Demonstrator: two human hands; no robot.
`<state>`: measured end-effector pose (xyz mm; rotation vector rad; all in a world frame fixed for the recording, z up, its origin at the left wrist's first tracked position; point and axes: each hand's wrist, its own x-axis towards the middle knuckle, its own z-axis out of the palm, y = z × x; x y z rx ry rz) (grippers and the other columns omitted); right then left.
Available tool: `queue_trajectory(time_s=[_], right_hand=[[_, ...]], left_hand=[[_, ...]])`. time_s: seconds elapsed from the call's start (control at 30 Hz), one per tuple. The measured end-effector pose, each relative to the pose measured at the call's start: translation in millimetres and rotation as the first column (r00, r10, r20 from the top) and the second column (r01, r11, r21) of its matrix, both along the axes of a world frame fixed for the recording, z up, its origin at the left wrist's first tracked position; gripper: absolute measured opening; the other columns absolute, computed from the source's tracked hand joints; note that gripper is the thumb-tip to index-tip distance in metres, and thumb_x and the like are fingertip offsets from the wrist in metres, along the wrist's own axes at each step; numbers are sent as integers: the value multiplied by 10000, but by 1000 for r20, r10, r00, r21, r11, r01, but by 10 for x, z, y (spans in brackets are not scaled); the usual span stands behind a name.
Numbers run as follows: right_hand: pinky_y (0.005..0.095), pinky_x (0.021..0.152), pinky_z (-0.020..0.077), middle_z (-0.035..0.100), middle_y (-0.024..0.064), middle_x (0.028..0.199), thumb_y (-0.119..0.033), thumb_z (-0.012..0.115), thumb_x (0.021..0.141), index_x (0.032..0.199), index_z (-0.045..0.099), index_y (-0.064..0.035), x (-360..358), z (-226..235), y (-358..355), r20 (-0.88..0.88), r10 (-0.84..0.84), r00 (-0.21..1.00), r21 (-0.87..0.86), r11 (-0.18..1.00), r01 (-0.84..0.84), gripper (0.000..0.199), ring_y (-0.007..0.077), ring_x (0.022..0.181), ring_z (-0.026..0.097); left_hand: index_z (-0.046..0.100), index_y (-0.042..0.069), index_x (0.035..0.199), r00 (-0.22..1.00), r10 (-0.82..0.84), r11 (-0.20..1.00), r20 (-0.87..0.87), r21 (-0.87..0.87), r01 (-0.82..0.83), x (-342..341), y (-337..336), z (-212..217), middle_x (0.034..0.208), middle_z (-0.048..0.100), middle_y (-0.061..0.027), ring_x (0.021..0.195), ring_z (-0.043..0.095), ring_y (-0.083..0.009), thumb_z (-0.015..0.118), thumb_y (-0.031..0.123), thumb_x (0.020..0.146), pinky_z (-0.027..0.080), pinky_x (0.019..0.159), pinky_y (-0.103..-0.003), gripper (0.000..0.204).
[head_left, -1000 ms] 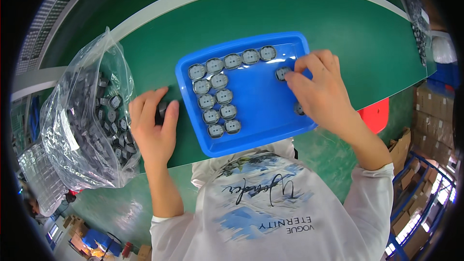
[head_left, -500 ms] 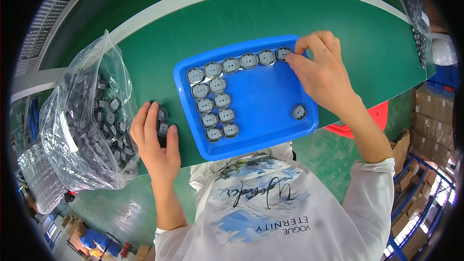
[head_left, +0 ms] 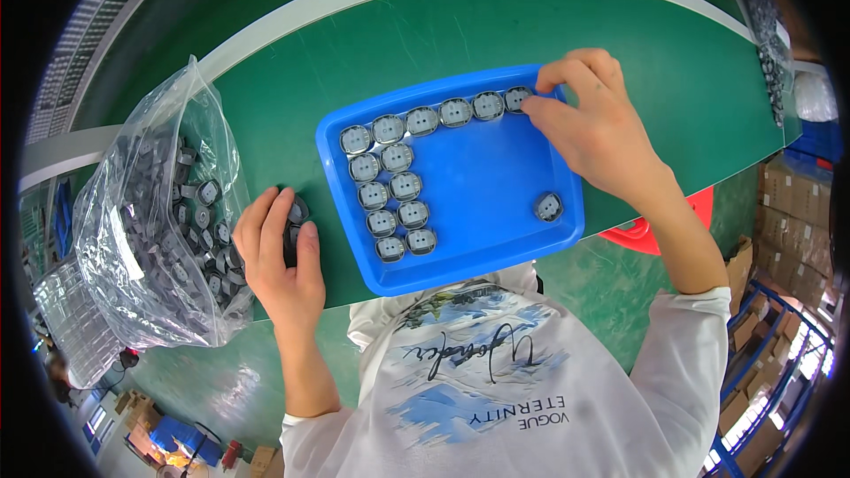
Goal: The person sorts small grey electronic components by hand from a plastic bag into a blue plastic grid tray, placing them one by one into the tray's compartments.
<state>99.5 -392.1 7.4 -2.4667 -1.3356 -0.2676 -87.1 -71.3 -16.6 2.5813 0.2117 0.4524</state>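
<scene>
Grey round parts with small dark marks on their faces line the blue tray [head_left: 482, 186] in a row along its far side and two columns at its left. At the far right corner, my right hand [head_left: 602, 128] has thumb and forefinger closed at the edge of the last grey round part [head_left: 517, 99] in that row. A single grey round part [head_left: 548, 207] lies apart at the tray's near right. Left of the tray, my left hand [head_left: 282, 270] rests on the table, thumb and fingers curled around a partly hidden grey part; another grey part [head_left: 299, 210] shows beside its fingertips.
A clear plastic bag [head_left: 133, 239] full of similar grey parts stands on the green table [head_left: 425, 26] at the left. Another bag of parts [head_left: 770, 80] is at the far right edge. A red stool [head_left: 698, 208] sits below the table's right side.
My left thumb has drawn in toward the fingers, covering more of one grey part. My right hand stays at the row's end, nearly still.
</scene>
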Motion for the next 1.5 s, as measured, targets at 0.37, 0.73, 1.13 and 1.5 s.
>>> queue_trajectory(time_s=[0.37,0.73,1.13,1.5], right_hand=[[506,1100,367,475,94,1509,-148,766,820,1044,785,-87,-60,181,11,-117,-76,990,-105,992,64,234,389,1350,395],[519,1116,363,499,108,1497,-135,774,777,1020,770,-77,-149,357,-112,-267,-43,963,80,995,67,249,403,1382,386],[500,986,440,609,68,1023,-142,812,690,926,723,-43,-537,212,-90,-80,56,995,-158,985,-68,271,340,1120,518],[450,942,449,615,87,1072,-185,842,698,1092,684,-58,-649,73,130,-127,-77,989,15,997,80,443,333,1084,541]], left_hand=[[696,-7,1107,994,-10,1000,107,-17,12,268,129,147,1039,691,-124,975,619,-305,753,24,833,495,895,-389,281],[675,61,939,814,-566,817,130,-42,575,659,-863,407,837,616,-84,867,578,-293,825,135,722,466,784,-413,275],[713,40,1030,787,-616,787,22,-9,617,755,-876,213,893,606,-81,918,555,-286,822,156,744,460,803,-419,328],[703,31,942,859,-474,832,193,-222,509,854,-950,203,862,665,-94,836,608,-317,780,87,788,508,763,-429,181]])
